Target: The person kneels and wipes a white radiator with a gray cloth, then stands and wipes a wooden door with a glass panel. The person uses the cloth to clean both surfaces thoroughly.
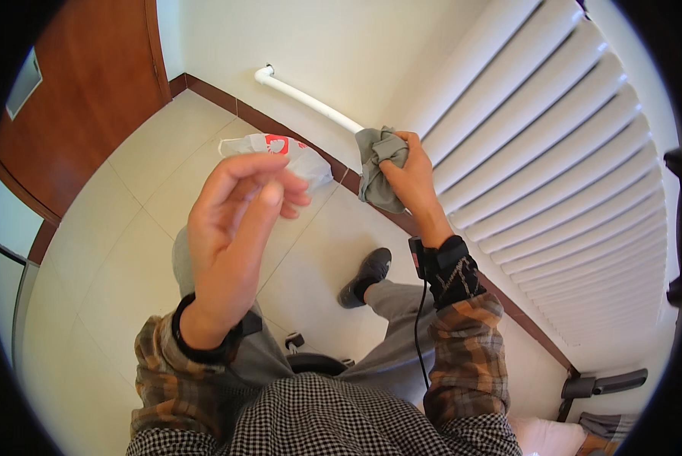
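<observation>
Gripping what, with the right hand (413, 169)?

Clamped on a bunched grey cloth (379, 186), gathered into loose folds.

And with the left hand (238, 209)?

Held up, loosely curled, slightly blurred, well apart from the right hand and to the left of the cloth.

Where exactly to look for that cloth?

Right at the visible end of a white pipe (310, 102), beside the lower left corner of a white slatted radiator (500, 80). Touching the pipe or just in front of it? Cannot tell.

Wearing what around the wrists?

Black bands (455, 270) on both, with a black cable (417, 323) trailing from the right one; then brown plaid sleeves (470, 349).

And farther out?

Lying partly hidden behind the left hand: a white plastic bag (306, 163) with red print, on pale floor tiles (120, 251), near a dark reddish baseboard (212, 95).

Lower down?

Grey trousers (401, 311), a dark shoe (367, 275), and a black-and-white checked garment (333, 418).

Toward the upper left?

A brown wooden door (90, 83).
</observation>
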`<state>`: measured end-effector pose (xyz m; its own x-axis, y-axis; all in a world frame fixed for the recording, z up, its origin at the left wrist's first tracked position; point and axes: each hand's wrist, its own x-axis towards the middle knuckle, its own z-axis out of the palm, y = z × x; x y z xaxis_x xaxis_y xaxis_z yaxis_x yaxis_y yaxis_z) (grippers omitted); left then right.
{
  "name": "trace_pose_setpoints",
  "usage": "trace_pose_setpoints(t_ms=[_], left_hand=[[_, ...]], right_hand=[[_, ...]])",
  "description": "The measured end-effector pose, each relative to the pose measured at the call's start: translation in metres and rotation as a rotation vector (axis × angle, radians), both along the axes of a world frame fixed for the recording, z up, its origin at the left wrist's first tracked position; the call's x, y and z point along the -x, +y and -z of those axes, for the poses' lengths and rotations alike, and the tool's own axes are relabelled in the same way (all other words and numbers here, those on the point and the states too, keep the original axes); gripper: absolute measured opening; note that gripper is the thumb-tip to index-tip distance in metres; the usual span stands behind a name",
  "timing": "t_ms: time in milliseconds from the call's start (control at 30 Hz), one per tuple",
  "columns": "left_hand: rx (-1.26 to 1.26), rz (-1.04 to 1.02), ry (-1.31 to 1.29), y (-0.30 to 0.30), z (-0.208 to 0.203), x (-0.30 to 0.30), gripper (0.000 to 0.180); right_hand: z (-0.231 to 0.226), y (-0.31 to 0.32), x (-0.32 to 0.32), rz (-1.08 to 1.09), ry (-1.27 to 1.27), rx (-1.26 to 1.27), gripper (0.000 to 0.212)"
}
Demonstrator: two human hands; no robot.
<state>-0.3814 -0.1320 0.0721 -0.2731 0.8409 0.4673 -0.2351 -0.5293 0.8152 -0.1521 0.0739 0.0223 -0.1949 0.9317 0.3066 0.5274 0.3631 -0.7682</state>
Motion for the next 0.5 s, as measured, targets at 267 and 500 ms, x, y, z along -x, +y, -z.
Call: trace_pose_setpoints(t_ms=[267, 500], left_hand=[[0.423, -0.036, -0.405, 0.042, 0.041, 0.044, 0.026], [0.527, -0.131, -0.469, 0.048, 0.034, 0.073, 0.021]], right_hand=[[0.103, 0.161, 0.046, 0.138, -0.348, -0.234, 0.055], [0.160, 0.228, 0.086, 0.046, -0.521, -0.433, 0.051]])
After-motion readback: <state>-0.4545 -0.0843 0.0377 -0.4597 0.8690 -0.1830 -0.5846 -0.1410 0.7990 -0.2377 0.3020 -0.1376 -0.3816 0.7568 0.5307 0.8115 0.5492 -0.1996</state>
